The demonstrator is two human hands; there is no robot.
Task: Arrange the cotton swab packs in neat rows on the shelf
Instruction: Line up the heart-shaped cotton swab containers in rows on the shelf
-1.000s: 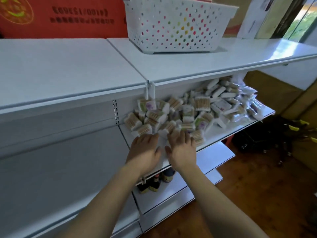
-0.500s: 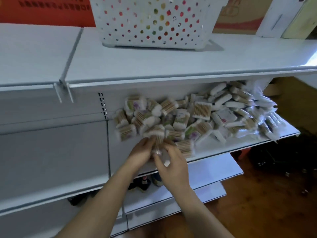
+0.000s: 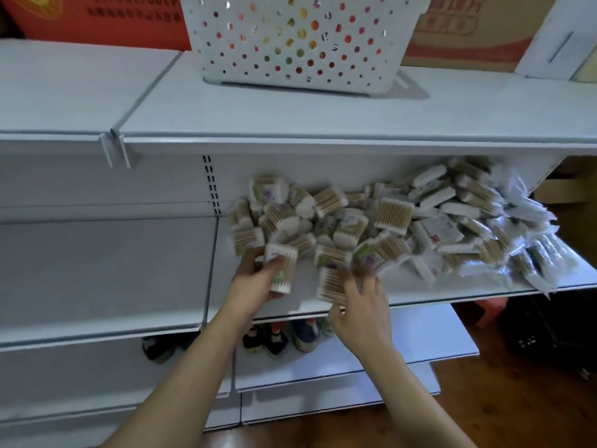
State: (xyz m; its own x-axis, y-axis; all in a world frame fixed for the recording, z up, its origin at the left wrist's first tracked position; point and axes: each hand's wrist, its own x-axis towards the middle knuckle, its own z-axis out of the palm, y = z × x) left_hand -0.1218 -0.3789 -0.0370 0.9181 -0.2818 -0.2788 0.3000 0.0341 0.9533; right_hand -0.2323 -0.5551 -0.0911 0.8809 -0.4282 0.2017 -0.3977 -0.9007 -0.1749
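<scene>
Left hand [image 3: 255, 279], fingers curled round one cotton swab pack [image 3: 280, 268], lifted off for placing; right hand [image 3: 361, 297], fingers pinching a second pack [image 3: 330, 284] at frame centre; loose heap of packs [image 3: 403, 221] unsorted behind, centre to right, on the shelf [image 3: 452, 294]; perforated basket [image 3: 297, 43] above.

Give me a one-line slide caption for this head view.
Left hand grips one cotton swab pack; right hand reaches a second pack beside the unsorted heap.

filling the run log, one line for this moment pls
stage: sorting | left hand: grips swab pack | right hand: on blurred pack | pile: unsorted
</scene>
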